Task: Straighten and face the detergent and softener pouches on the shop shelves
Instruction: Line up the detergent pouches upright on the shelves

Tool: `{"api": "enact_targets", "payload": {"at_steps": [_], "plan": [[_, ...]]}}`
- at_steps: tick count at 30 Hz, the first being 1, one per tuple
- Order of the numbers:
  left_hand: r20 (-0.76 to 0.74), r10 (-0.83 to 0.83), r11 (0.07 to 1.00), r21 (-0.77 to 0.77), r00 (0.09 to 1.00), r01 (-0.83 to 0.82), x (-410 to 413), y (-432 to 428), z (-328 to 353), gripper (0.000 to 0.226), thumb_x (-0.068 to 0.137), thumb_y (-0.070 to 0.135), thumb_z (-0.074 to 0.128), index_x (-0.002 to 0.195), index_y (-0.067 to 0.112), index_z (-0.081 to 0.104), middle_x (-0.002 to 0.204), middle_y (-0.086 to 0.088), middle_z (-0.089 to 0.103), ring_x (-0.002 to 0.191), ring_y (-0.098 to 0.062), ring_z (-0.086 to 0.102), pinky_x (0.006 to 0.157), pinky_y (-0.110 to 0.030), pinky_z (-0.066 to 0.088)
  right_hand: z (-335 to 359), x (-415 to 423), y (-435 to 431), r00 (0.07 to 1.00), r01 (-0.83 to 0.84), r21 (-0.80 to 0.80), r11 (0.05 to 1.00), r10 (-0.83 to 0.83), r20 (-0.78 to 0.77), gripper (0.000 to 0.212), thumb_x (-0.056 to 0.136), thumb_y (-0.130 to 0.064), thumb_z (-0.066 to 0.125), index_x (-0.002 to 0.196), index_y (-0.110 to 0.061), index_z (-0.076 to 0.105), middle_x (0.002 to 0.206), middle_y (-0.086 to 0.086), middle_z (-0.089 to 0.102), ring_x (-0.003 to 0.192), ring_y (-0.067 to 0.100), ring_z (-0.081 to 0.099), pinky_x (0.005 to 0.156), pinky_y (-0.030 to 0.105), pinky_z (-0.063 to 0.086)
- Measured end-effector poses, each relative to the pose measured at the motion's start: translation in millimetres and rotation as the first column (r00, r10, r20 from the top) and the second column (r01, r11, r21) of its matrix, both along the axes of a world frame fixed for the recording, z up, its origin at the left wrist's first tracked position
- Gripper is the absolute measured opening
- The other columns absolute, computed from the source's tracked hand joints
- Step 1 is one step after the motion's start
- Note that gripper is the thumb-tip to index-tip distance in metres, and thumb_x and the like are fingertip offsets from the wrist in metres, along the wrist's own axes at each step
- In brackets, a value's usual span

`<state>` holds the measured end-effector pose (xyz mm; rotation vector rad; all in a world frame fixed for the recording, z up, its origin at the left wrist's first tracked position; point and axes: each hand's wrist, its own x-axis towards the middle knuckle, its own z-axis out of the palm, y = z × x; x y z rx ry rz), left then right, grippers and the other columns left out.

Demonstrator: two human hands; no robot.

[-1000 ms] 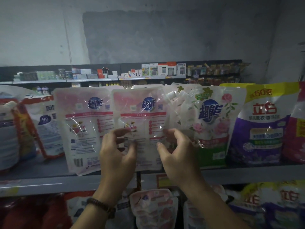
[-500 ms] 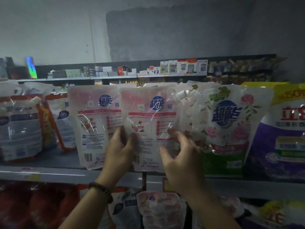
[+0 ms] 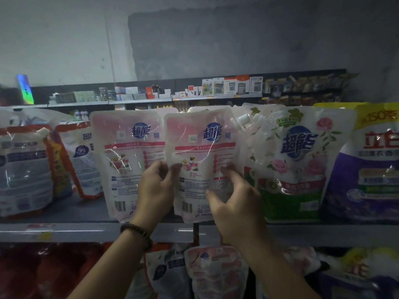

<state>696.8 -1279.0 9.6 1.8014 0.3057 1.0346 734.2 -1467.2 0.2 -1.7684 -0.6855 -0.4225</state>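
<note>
pink pouch (image 3: 200,147) upright, left hand (image 3: 155,186) pinching its left edge, right hand (image 3: 235,203) gripping its right edge

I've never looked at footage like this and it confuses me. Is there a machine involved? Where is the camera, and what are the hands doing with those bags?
There is no machine: a person works with two bare hands. The camera is worn on that person's head and looks forward and down, so both arms reach in from the bottom edge. In front is a shop shelf with soft laundry pouches standing in a row. The left hand, with a bead bracelet on its wrist, and the right hand grip the two side edges of one pink pouch, barcode side towards us. On its left stands a matching pink pouch. On its right are a white-and-green pouch with roses and a purple pouch. The lower pouches sit on the shelf beneath. The light is dim, so the small print is unreadable.
</note>
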Motion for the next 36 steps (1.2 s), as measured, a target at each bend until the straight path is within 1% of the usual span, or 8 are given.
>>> {"api": "enact_targets", "payload": {"at_steps": [2, 7, 11, 17, 21, 27, 33, 36], "plan": [[0.016, -0.015, 1.0, 0.014, 1.0, 0.015, 0, 2, 1, 0.033, 0.098, 0.045, 0.064, 0.095, 0.013, 0.065, 0.095, -0.008, 0.075, 0.09, -0.031, 0.075, 0.079, -0.059, 0.064, 2, -3, 2, 1.0, -0.006, -0.02, 1.0, 0.006, -0.012, 0.044, 0.092, -0.033, 0.078, 0.134, -0.032, 0.065, 0.118, -0.021, 0.066, 0.102, -0.004, 0.059, 0.085, 0.004, 0.046], [0.126, -0.089, 0.995, 0.065, 0.988, 0.081, 2, 1, 2, 0.038, 0.096, 0.057, 0.068, 0.085, 0.021, 0.061, 0.085, -0.007, 0.071, 0.08, -0.032, 0.072, 0.072, -0.063, 0.062, 4, -8, 6, 0.999, -0.016, -0.002, 1.0, 0.016, -0.05, 0.037, 0.091, -0.035, 0.08, 0.126, -0.035, 0.068, 0.11, -0.022, 0.068, 0.092, -0.013, 0.059, 0.078, 0.006, 0.052], [0.199, -0.138, 0.988, 0.093, 0.97, 0.121, 3, -1, 9, 0.034, 0.103, 0.043, 0.066, 0.083, 0.017, 0.057, 0.071, 0.001, 0.064, 0.058, -0.014, 0.058, 0.053, -0.036, 0.049, 7, -7, 5, 0.996, -0.032, 0.029, 0.999, 0.034, -0.079, 0.034, 0.089, -0.034, 0.082, 0.121, -0.036, 0.072, 0.104, -0.026, 0.07, 0.089, -0.018, 0.061, 0.068, -0.002, 0.047], [0.217, -0.138, 0.987, 0.107, 0.966, 0.117, -8, 2, 10, 0.031, 0.104, 0.037, 0.065, 0.083, 0.016, 0.056, 0.075, -0.009, 0.068, 0.056, -0.02, 0.059, 0.05, -0.04, 0.051, 8, -13, 12, 0.993, -0.08, 0.045, 0.996, 0.083, -0.087, 0.034, 0.088, -0.038, 0.083, 0.121, -0.039, 0.072, 0.104, -0.027, 0.072, 0.095, -0.016, 0.064, 0.077, 0.008, 0.056], [0.27, -0.122, 0.99, 0.098, 0.955, 0.099, -22, -11, 7, 0.029, 0.104, 0.032, 0.066, 0.083, 0.014, 0.058, 0.082, -0.01, 0.072, 0.071, -0.041, 0.069, 0.055, -0.064, 0.058, 10, -14, 15, 0.993, -0.097, 0.053, 0.994, 0.101, -0.068, 0.031, 0.087, -0.038, 0.084, 0.117, -0.038, 0.076, 0.102, -0.025, 0.074, 0.095, -0.013, 0.065, 0.072, 0.008, 0.056], [0.335, -0.093, 0.992, 0.107, 0.938, 0.06, -31, -34, 0, 0.03, 0.103, 0.031, 0.068, 0.08, 0.014, 0.057, 0.079, -0.007, 0.07, 0.071, -0.042, 0.068, 0.053, -0.064, 0.056, 4, -6, 15, 0.991, 0.117, 0.045, 0.992, -0.12, 0.052, 0.041, 0.082, -0.046, 0.086, 0.12, -0.034, 0.075, 0.12, -0.011, 0.057, 0.112, 0.011, 0.062, 0.1, 0.037, 0.06], [0.356, -0.076, 0.994, 0.097, 0.931, 0.044, -28, -50, -4, 0.028, 0.103, 0.032, 0.071, 0.079, 0.02, 0.064, 0.081, -0.001, 0.074, 0.076, -0.031, 0.073, 0.061, -0.056, 0.062, 3, -9, 10, 0.986, 0.15, 0.088, 0.985, -0.155, 0.057, 0.047, 0.084, -0.044, 0.085, 0.124, -0.03, 0.065, 0.116, -0.008, 0.066, 0.105, 0.011, 0.068, 0.086, 0.036, 0.065], [0.37, -0.061, 0.996, 0.088, 0.927, 0.031, -29, -59, 0, 0.026, 0.099, 0.03, 0.074, 0.076, 0.02, 0.068, 0.074, 0.006, 0.07, 0.067, -0.013, 0.065, 0.057, -0.032, 0.053, 4, -13, 10, 0.981, 0.153, 0.123, 0.981, -0.166, 0.105, 0.028, 0.091, -0.039, 0.081, 0.114, -0.028, 0.068, 0.106, -0.013, 0.071, 0.097, 0.002, 0.069, 0.078, 0.029, 0.063]]}}
